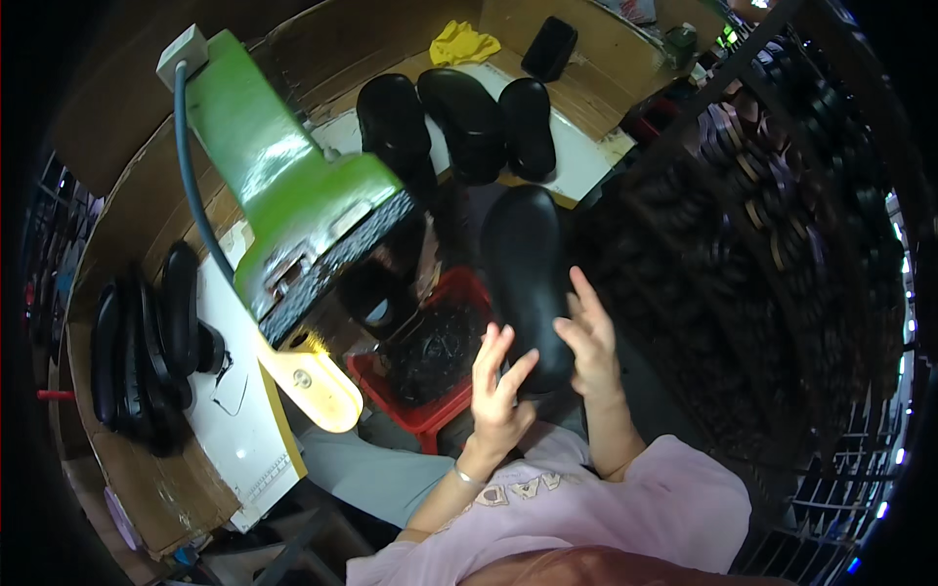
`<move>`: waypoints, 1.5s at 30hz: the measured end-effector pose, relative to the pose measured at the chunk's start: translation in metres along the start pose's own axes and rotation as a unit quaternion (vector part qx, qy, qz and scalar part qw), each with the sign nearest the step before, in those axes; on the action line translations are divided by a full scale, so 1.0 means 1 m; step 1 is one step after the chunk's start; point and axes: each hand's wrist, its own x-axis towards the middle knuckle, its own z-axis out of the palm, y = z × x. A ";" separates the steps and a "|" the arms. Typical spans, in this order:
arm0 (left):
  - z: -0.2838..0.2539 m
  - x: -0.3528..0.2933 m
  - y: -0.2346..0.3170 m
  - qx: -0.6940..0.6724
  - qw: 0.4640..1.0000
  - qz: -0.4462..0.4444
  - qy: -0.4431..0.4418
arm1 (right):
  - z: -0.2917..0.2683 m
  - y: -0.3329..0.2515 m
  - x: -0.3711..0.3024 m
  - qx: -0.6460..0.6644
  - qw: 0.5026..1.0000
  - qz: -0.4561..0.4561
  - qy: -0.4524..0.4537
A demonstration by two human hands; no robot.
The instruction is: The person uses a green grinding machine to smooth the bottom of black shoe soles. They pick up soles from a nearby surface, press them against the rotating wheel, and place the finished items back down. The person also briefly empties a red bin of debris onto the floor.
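Lining the room's dim right side, rows of dark pieces (723,264) face a cardboard-walled white worktop (239,439) and green machine (274,156). The black sole (528,273), probably light, springy and smooth, is between left hand (500,398) and right hand (594,350), fingers spread; whether either grips, I cannot tell. Its long edges offer best hold.

Uneven light throws white glare on the green machine (278,161) at ten o'clock and lends the black shoe (525,269) near the centre a faint sheen. Toward three o'clock the racks (738,264) sink into grainy murk. Fisheye distortion bends straight edges into black corners.
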 end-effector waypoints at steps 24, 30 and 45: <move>-0.401 0.023 -0.151 0.645 0.714 -0.215 0.168 | -0.047 0.046 0.332 -0.157 0.987 0.010 0.015; -0.395 0.022 -0.144 0.603 0.755 -0.245 0.079 | -0.080 0.048 0.304 -0.177 0.962 -0.117 0.172; -0.154 -0.088 -0.017 -0.330 0.893 -0.251 0.175 | 0.020 0.117 0.054 0.055 0.985 0.006 -0.164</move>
